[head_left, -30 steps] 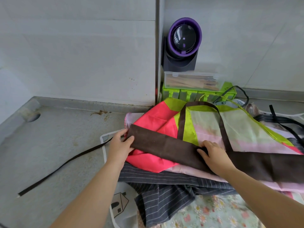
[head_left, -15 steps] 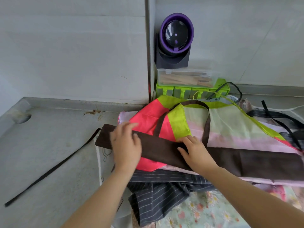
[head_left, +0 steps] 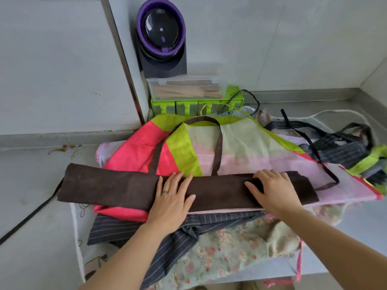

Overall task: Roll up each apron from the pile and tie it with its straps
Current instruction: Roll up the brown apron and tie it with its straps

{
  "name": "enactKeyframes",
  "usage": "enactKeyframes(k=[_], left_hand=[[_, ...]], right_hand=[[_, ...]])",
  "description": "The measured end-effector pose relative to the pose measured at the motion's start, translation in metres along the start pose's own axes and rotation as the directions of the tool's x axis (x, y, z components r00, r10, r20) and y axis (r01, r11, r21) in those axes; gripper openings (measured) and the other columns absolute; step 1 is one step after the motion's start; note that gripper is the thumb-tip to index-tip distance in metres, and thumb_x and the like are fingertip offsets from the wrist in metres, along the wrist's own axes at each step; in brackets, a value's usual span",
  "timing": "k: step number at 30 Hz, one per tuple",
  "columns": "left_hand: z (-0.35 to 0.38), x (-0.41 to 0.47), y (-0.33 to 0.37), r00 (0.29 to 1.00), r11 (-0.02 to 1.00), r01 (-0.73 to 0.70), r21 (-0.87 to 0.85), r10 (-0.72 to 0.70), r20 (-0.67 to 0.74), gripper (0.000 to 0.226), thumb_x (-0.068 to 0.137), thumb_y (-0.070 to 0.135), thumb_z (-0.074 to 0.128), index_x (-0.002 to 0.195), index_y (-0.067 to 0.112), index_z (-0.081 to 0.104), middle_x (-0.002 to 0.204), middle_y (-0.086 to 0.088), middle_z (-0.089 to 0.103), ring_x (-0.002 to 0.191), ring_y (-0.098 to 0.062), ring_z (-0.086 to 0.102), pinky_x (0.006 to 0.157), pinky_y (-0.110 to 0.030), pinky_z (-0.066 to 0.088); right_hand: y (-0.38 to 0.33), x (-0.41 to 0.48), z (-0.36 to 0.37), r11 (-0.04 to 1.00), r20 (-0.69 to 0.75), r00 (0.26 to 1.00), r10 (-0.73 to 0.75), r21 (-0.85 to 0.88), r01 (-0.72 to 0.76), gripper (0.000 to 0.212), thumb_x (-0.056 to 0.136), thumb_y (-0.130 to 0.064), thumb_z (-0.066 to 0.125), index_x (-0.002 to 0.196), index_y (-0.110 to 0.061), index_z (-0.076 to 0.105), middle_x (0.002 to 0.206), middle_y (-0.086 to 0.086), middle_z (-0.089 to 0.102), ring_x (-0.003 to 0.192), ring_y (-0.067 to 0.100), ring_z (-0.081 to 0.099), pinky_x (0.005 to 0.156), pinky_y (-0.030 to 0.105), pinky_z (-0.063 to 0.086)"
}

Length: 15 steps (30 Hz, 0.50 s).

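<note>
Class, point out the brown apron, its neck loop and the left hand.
brown apron point(head_left: 117, 187), head view, its folded left end.
neck loop point(head_left: 219, 147), head view, its right side.
left hand point(head_left: 171, 198), head view, its back.

Bare forearms; left hand wears thin greenish ring.

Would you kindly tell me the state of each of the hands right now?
Left hand: open, pressing flat on the folded brown apron.
Right hand: open, fingers resting on the same apron.
</note>
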<state>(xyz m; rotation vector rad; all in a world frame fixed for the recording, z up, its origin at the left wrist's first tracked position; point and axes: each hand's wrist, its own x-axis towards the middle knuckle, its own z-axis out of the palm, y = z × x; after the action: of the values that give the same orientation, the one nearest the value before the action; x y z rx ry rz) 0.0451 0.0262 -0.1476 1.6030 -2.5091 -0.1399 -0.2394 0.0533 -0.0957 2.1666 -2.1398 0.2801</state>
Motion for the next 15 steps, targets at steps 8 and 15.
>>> enactKeyframes(k=[8,15], left_hand=[[-0.002,-0.001,0.002,0.999,0.999,0.033,-0.014,-0.032,0.027,0.062,0.098,0.054,0.004,0.144,0.021,0.029,0.14,-0.007,0.046,0.131,-0.026,0.044,0.11,-0.046,0.014],[0.002,0.003,0.001,0.995,0.995,0.086,-0.055,-0.083,0.047,0.064,0.096,0.059,0.001,0.147,0.027,0.024,0.145,-0.004,0.039,0.136,-0.025,0.035,0.112,-0.045,0.003]], right_hand=[[0.025,0.033,-0.019,0.996,0.329,0.94,-0.09,0.039,0.082,0.038,0.098,-0.047,0.038,0.095,-0.018,0.061,0.079,0.004,0.053,0.089,0.028,0.057,0.078,0.031,0.03],[0.047,0.033,0.004,0.998,0.334,0.941,0.044,0.035,-0.059,0.041,0.095,-0.052,0.039,0.066,-0.024,0.043,0.082,0.0,0.059,0.08,0.023,0.057,0.06,0.032,0.036]])
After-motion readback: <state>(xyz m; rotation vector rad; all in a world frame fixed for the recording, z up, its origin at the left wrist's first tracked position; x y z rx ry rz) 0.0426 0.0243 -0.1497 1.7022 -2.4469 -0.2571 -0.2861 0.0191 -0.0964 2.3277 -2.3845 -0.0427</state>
